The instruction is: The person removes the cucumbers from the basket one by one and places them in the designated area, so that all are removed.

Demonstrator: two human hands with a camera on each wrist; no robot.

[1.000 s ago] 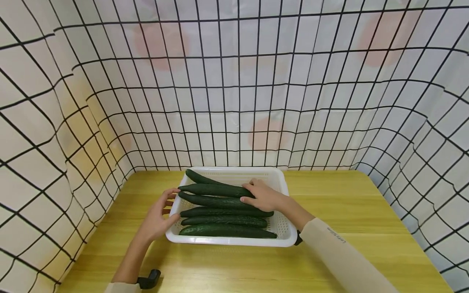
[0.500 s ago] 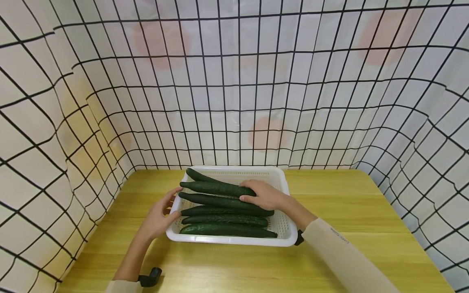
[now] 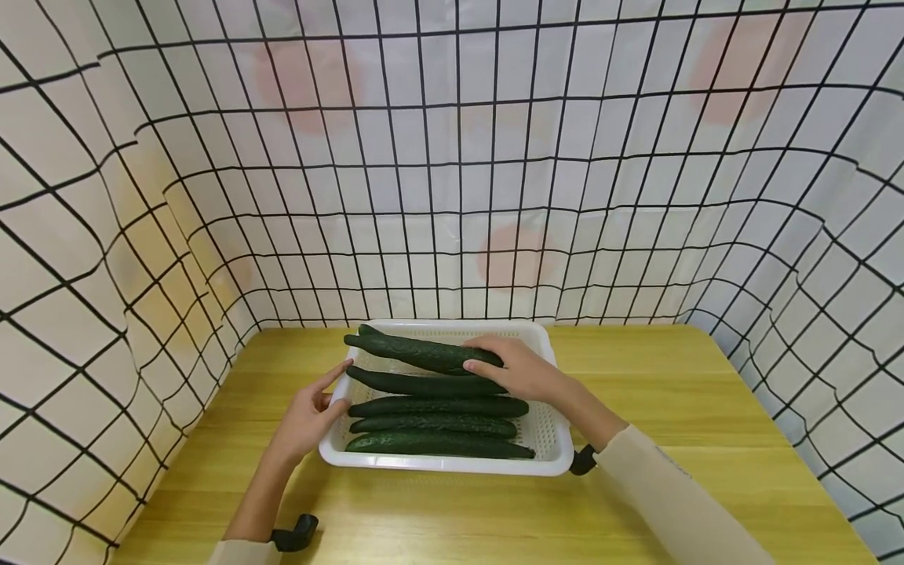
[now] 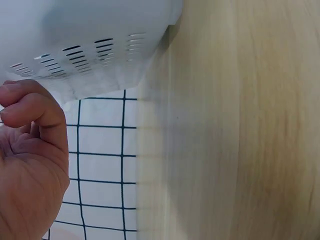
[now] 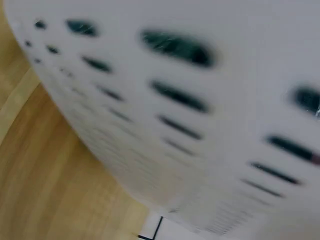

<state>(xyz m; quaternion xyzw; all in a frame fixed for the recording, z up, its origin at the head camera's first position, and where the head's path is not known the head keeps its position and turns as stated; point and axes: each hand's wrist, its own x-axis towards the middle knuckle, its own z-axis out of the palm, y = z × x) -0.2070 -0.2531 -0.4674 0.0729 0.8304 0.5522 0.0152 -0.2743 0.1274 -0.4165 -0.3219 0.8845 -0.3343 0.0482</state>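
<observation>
My right hand [image 3: 519,369] grips the right end of a dark green cucumber [image 3: 417,352], tilted above the back of a white plastic basket [image 3: 438,464]. It partly covers another cucumber [image 3: 366,329] behind it. Several more lie side by side toward the front, among them a long front cucumber [image 3: 438,445]. At the basket's left rim is my left hand [image 3: 305,420], its index finger and thumb apart, their tips at the rim. The left wrist view shows other fingers [image 4: 42,112] loosely bent beside the slotted outer wall. In the right wrist view the basket wall [image 5: 240,70] hides the right hand.
The basket stands on a wood-grain table [image 3: 438,518]. A black wire grid [image 3: 459,212] backed by white sheeting rises behind and along both sides. Black wrist mounts [image 3: 295,534] show near both sleeves.
The right hand has raised its cucumber and shifted it toward the back, over the rearmost one, widening the gap to the cucumber in front. The left hand's fingers have drawn closer to the rim.
</observation>
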